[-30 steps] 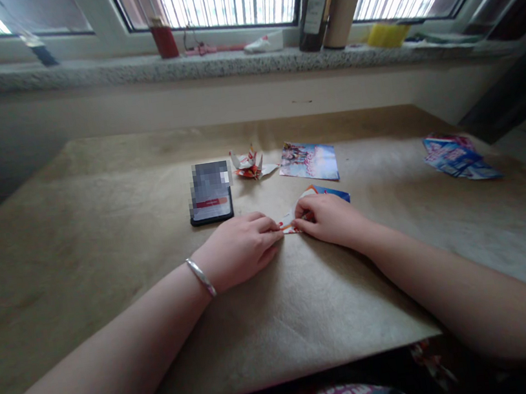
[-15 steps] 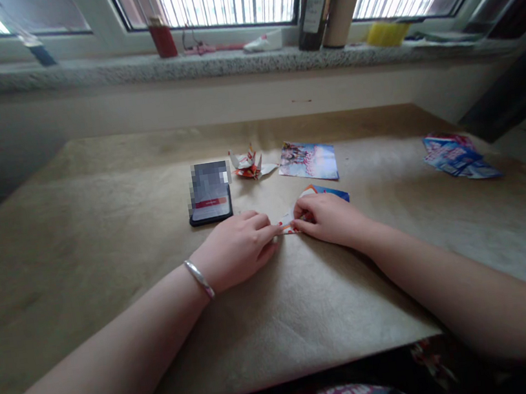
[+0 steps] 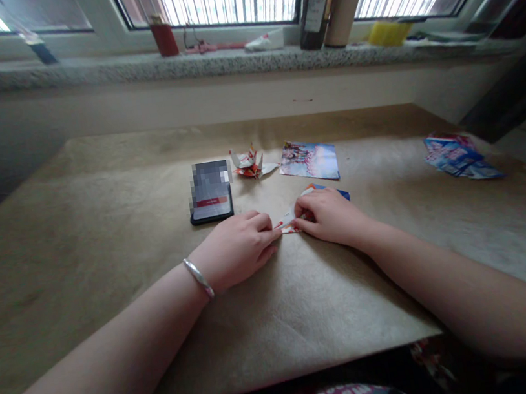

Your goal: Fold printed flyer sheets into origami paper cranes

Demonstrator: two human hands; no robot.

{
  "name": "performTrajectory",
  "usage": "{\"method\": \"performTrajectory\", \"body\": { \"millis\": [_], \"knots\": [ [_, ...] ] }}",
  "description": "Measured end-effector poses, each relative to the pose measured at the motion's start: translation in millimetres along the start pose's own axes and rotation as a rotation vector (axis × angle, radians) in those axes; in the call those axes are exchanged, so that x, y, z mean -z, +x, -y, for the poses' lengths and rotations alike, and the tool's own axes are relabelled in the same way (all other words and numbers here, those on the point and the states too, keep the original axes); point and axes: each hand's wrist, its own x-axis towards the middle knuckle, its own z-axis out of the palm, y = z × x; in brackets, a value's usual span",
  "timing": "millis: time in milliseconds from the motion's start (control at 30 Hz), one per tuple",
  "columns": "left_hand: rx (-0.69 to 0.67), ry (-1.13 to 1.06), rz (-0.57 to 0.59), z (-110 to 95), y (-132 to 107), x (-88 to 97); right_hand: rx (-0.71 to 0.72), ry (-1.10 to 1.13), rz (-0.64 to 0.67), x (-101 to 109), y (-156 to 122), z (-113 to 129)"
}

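My left hand [image 3: 238,249], with a silver bangle on its wrist, and my right hand [image 3: 327,215] meet at the middle of the table. Both pinch a small piece of folded coloured paper [image 3: 289,222] pressed flat on the brown paper cover [image 3: 308,308]. Only a white and orange sliver of it shows between the fingertips, and a blue corner sticks out past my right hand. A black phone [image 3: 210,191] lies just beyond my left hand.
A finished folded paper figure [image 3: 249,163] and a printed square sheet [image 3: 309,160] lie behind the hands. More printed sheets [image 3: 458,158] lie at the far right. The windowsill [image 3: 224,62] holds a red cup, a dark jar and small items.
Almost nothing differs; both hands stay pinched on the paper, with the fingertips shifting only slightly.
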Motion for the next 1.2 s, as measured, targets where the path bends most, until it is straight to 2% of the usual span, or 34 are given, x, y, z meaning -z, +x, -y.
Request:
{"method": "performTrajectory", "body": {
  "millis": [467, 1033, 1200],
  "knots": [
    [0.009, 0.149, 0.036, -9, 3, 6.9, -0.018, 0.017, 0.022, 4, 1, 0],
    [0.025, -0.05, 0.135, 5, -3, 18.2, -0.019, 0.008, 0.009, 3, -4, -2],
    [-0.002, -0.098, 0.083, 10, -3, 12.2, -0.023, 0.012, 0.013, 3, -5, -1]
  ]
}}
